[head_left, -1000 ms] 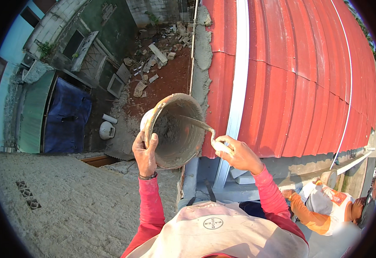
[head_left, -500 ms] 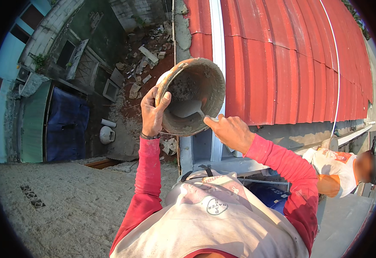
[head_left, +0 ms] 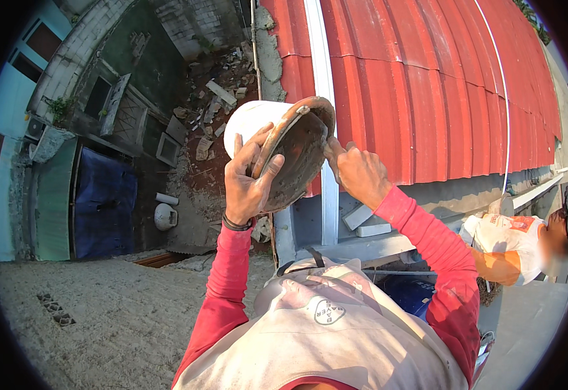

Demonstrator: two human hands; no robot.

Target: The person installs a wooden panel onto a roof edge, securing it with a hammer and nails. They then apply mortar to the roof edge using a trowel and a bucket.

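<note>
Left hand (head_left: pixel 248 185) fingers (head_left: pixel 267 170) clamp the bucket (head_left: pixel 284 149) rim at nine o'clock; the right hand (head_left: pixel 360 174) is closed on the rim at three o'clock. The white, mortar-caked bucket is held tilted, raised before the red corrugated roof (head_left: pixel 427 84), at twelve o'clock.

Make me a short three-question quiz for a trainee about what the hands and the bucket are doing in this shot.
1. True or false: the left hand grips the rim of the bucket.
2. Which way does the bucket's mouth face? A) straight up B) tipped on its side, toward the person's right C) flat on the ground
3. What lies behind the bucket, beyond the right hand?

Key:
1. True; the fingers curl over the rim.
2. B; the dirty inside shows, the white outside faces left.
3. A red corrugated roof.
</note>
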